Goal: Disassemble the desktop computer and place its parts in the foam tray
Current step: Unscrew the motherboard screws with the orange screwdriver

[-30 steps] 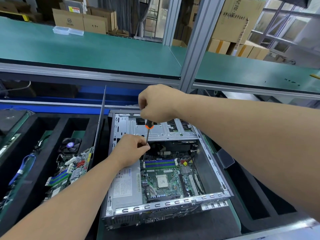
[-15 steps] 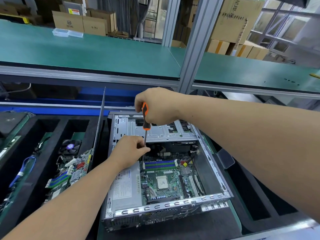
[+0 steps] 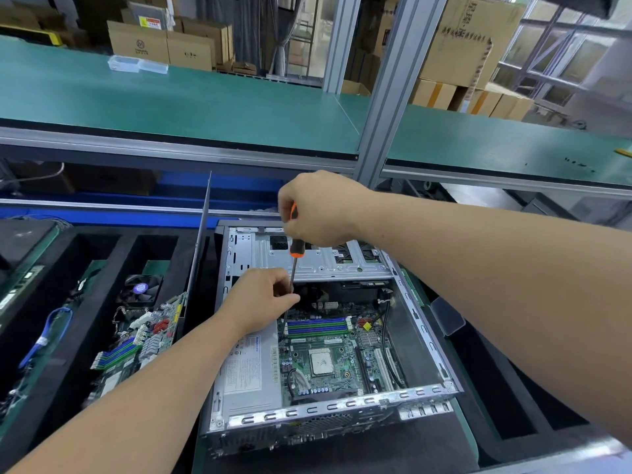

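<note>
Orange-handled screwdriver (image 3: 293, 249): near-upright, tip down at motherboard (image 3: 337, 357) far-left corner.
Right hand (image 3: 316, 208): grips handle above.
Left hand (image 3: 261, 301): pinches shaft, nearer tip.

One view only, from a head-worn wide-angle camera. It looks forward and down from above the near edge of the bench, close over the open case (image 3: 328, 340), which sits low and centre. Both forearms enter from the bottom corners. The foam tray (image 3: 61, 336) fills the lower left. The upper half takes in the green shelf (image 3: 191, 104) and boxes (image 3: 164, 46) beyond. Straight lines bow toward the frame edges. No second view to compare.
</note>
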